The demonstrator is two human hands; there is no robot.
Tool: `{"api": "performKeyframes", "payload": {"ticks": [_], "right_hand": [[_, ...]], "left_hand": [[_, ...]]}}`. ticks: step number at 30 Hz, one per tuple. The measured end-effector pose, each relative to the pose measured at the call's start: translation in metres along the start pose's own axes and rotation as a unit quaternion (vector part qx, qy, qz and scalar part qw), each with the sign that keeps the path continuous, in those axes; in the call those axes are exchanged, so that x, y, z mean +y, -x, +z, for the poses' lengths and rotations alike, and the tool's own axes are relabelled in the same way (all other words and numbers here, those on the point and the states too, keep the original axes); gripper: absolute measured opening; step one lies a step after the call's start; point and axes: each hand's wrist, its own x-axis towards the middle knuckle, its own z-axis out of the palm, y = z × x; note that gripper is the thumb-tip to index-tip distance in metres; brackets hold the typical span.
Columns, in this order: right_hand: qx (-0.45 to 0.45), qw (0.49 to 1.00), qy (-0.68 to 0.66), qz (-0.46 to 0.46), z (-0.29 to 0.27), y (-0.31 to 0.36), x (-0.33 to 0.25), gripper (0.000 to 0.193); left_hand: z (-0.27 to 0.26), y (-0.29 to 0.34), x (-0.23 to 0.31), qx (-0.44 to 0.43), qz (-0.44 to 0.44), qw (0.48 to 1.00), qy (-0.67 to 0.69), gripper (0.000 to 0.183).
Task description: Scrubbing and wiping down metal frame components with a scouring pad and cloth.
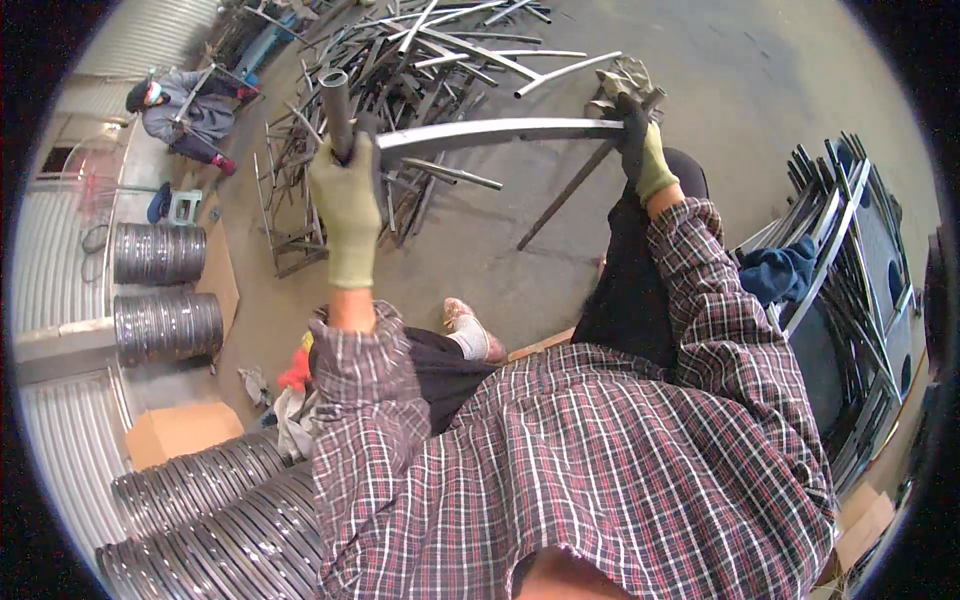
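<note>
I hold a metal tube frame (pixel 505 131) up in front of me, its flat, slightly curved crossbar running between two round tubes. My left hand (pixel 345 205), in a pale green glove with dark fingers, is wrapped round the tube at the left end, whose open end points up. My right hand (pixel 645 155), gloved alike, is closed on the frame at the right end, where a long thin leg slants down to the left. A crumpled grey-brown cloth (pixel 628 80) shows just beyond my right hand; I cannot tell whether it is held.
A tangled pile of metal tube frames (pixel 400 65) lies ahead on the concrete floor. Stacked dark rings (pixel 165 325) stand at left, near a cardboard box (pixel 180 432). More frames lean at right with a blue cloth (pixel 780 270) on them. Far left, another person (pixel 190 115) handles a frame.
</note>
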Motion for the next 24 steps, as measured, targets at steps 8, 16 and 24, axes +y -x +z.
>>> {"api": "performKeyframes", "payload": {"ticks": [8,16,24], "right_hand": [[-0.092,0.988,0.118,-0.043,0.004,0.001,-0.015,0.029],[-0.156,0.957,0.091,-0.228,0.04,0.026,-0.05,0.033],[-0.22,0.815,0.257,-0.47,0.166,0.084,-0.15,0.024]], "left_hand": [[-0.001,0.0,-0.016,0.052,-0.069,0.995,0.044,0.023],[-0.015,0.001,-0.075,0.14,-0.007,0.97,0.199,0.021],[-0.007,0.038,-0.168,0.296,-0.215,0.884,0.292,0.04]]}}
